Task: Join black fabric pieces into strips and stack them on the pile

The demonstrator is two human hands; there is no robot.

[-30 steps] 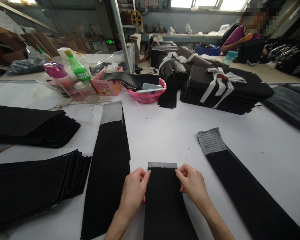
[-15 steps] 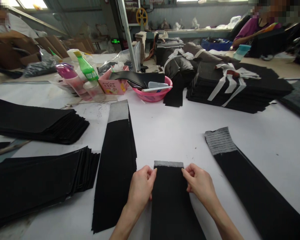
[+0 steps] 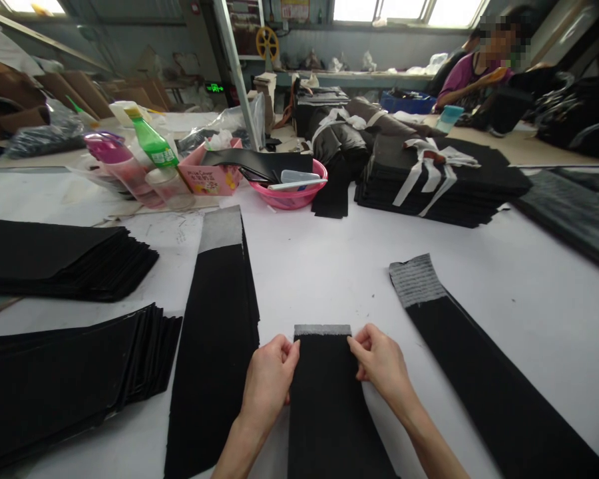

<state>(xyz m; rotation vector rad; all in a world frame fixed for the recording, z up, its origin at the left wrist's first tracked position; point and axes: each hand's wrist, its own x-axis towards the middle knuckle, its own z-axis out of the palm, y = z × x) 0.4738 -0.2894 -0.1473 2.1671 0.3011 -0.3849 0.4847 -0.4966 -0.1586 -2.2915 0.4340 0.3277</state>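
Note:
A black fabric strip (image 3: 329,406) with a narrow grey top edge lies on the white table (image 3: 319,266) right in front of me. My left hand (image 3: 268,380) pinches its left edge near the top. My right hand (image 3: 382,364) pinches the right edge at the same height. To the left lies a stack of long black strips (image 3: 212,332) with a grey end. A single black strip with a ribbed grey end (image 3: 472,372) lies to the right.
Stacks of black pieces (image 3: 54,256) sit at the left, with another stack (image 3: 60,379) below. A tied bundle (image 3: 439,179), a pink bowl (image 3: 289,193), a pink box (image 3: 209,176) and bottles (image 3: 150,143) stand at the back. A person in purple (image 3: 466,70) sits far right.
The view swung right and then back left. Both hands keep pinching the same strip at the same spots; nothing else has visibly moved.

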